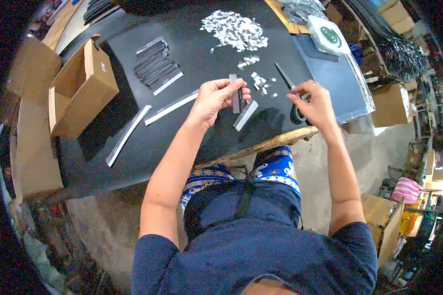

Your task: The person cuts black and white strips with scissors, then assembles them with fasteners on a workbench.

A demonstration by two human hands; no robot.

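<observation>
My left hand is closed around a short dark strip with a pale end, held upright between thumb and fingers. Just below it, a short grey-and-white strip lies on the black table. To the right, my right hand hovers at the scissors, thumb and fingertips apart. The scissors' blades point away from me, and one dark handle loop shows below the hand; part of the scissors is hidden by it. Small white cut pieces are scattered between the hands.
A large heap of white pieces is at the back. Bundled dark strips and long white-edged strips lie left. An open cardboard box stands at the left edge. A white pack with a green coil sits back right.
</observation>
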